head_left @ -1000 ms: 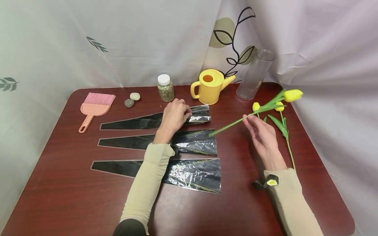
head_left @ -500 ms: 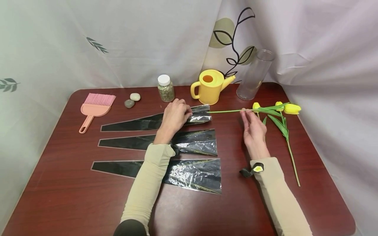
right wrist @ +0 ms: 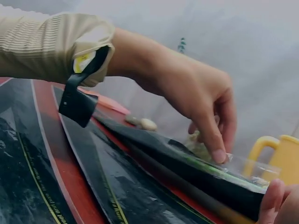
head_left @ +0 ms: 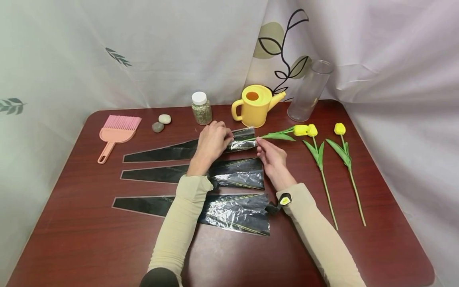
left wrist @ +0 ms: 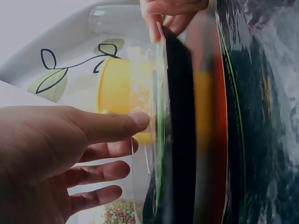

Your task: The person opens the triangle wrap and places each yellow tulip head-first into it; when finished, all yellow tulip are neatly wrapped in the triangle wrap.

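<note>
In the head view my left hand pinches the upper film of the farthest flower sleeve, holding its wide end parted. This sleeve is long and tapered, with a black back and a clear front. My right hand pinches a yellow tulip by its green stem, right at the sleeve's mouth. The stem runs between the clear film and the black back in the left wrist view. Bloom and leaves stay outside, to the right. Two more sleeves, a middle one and a near one, lie flat below.
Two yellow tulips, one left of the other, lie at the right. Along the back stand a seed-filled jar, a yellow watering can and a clear glass vase. Two stones and a pink brush lie left.
My right hand has moved left with the tulip, and its stem has slid into the sleeve's mouth. The left hand has kept its place on the film.
</note>
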`<state>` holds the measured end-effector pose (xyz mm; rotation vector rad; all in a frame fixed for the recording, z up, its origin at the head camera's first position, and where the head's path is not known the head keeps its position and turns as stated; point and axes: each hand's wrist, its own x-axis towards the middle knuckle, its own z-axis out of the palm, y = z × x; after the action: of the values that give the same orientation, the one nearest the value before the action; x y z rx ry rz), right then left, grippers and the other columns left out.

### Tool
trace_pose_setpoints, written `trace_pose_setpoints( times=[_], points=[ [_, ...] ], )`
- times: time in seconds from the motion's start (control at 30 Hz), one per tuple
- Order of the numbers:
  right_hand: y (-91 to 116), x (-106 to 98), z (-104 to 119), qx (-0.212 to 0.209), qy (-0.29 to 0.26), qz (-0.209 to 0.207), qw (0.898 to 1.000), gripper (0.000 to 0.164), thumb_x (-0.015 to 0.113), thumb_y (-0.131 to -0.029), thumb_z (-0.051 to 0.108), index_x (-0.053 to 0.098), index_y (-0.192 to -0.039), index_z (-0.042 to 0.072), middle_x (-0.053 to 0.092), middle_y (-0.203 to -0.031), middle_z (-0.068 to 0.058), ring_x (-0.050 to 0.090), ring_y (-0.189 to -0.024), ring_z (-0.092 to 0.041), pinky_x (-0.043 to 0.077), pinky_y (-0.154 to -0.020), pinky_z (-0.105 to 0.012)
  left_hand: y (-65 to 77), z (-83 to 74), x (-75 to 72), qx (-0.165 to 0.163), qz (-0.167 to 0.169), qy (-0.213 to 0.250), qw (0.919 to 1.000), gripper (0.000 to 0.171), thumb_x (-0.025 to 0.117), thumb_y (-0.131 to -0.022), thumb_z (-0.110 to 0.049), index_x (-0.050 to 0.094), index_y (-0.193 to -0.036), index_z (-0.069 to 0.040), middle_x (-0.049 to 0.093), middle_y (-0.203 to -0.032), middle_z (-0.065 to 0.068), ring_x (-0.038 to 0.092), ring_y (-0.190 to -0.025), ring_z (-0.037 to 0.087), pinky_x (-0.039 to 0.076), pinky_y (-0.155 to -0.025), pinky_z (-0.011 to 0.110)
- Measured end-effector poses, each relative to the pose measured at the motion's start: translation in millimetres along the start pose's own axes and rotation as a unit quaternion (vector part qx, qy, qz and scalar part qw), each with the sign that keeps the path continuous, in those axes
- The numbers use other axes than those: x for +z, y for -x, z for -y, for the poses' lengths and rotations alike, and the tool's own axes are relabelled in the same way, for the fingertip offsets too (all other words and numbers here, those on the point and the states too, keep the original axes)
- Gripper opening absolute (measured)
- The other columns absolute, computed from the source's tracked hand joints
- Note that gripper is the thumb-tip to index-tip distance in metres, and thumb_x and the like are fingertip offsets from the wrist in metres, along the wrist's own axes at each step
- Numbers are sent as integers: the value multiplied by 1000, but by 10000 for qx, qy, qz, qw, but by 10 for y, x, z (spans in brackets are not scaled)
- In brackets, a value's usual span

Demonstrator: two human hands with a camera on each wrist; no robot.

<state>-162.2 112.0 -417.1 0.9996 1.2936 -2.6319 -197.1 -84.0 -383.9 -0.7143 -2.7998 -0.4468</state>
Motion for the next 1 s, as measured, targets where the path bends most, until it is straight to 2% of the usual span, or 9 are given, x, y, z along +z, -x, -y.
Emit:
trace_pose_setpoints(
  times=[0.2, 0.4, 0.53, 0.6, 0.63, 0.7, 0.77, 0.93, 1.0],
  points=[
    [27, 16, -45, 393, 1046, 130, 9936, 18, 78, -84, 11, 75, -101, 4, 74, -84, -6, 63, -55, -7, 46, -48, -19, 25, 45, 20, -75, 178, -54, 9998, 5, 77, -86, -19, 78, -86, -15, 62, -85, 1, 57, -88, 25, 47, -82, 41],
    [55, -138, 44, 259, 1948, 1011, 9753, 35, 67, -94, 14, 64, -125, -1, 72, -104, -11, 70, -71, -12, 54, -60, -23, 48, 62, 47, -140, 272, -37, 9995, 5, 77, -86, -20, 78, -86, -15, 62, -86, 1, 57, -89, 25, 47, -82, 42],
    [35, -299, 213, -490, 2222, 1483, 9624, 39, 64, -96, 12, 58, -129, -8, 71, -107, -14, 71, -74, -15, 56, -65, -27, 45, 60, 56, -102, 274, -30, 9996, 4, 76, -87, -20, 78, -86, -15, 62, -86, 1, 57, -89, 25, 47, -81, 42],
    [5, -377, 325, -1177, 2527, 1670, 9457, 37, 64, -95, 10, 59, -126, -10, 71, -104, -17, 71, -73, -17, 57, -64, -29, 42, 58, 54, -93, 264, -27, 9996, 4, 76, -87, -20, 78, -87, -16, 62, -86, 0, 57, -89, 25, 47, -80, 41],
    [-14, -414, 386, -1614, 2804, 1732, 9302, 35, 65, -95, 10, 61, -123, -10, 71, -102, -17, 71, -72, -19, 57, -63, -29, 39, 57, 51, -99, 254, -24, 9996, 4, 76, -87, -20, 78, -87, -16, 62, -86, 0, 57, -89, 25, 47, -80, 41],
    [-53, -482, 504, -2506, 3520, 1730, 8851, 28, 68, -93, 11, 67, -115, -7, 72, -97, -16, 70, -71, -22, 57, -60, -30, 34, 55, 43, -115, 240, -33, 9996, 4, 76, -87, -20, 78, -87, -16, 62, -86, 0, 57, -89, 24, 48, -80, 41],
    [-93, -545, 609, -3366, 4390, 1612, 8173, 21, 69, -92, 12, 72, -108, -1, 73, -92, -13, 69, -71, -23, 56, -59, -29, 26, 56, 39, -114, 232, -43, 9997, 5, 76, -87, -21, 78, -87, -16, 62, -86, 0, 57, -89, 24, 47, -80, 41],
    [-184, -661, 759, -4970, 6273, 1464, 5815, 10, 72, -87, 8, 75, -97, 7, 72, -88, -6, 62, -81, -25, 49, -69, -36, 10, 59, 37, -81, 246, -101, 9996, 6, 76, -87, -22, 77, -87, -16, 62, -87, 0, 57, -90, 24, 47, -81, 41],
    [-218, -687, 771, -5367, 6627, 1571, 4981, 10, 74, -84, 6, 75, -94, 6, 71, -90, -8, 57, -86, -28, 45, -73, -42, 8, 58, 32, -82, 256, -111, 9996, 6, 76, -87, -22, 77, -87, -16, 62, -87, 0, 57, -90, 24, 47, -82, 41]
  ],
)
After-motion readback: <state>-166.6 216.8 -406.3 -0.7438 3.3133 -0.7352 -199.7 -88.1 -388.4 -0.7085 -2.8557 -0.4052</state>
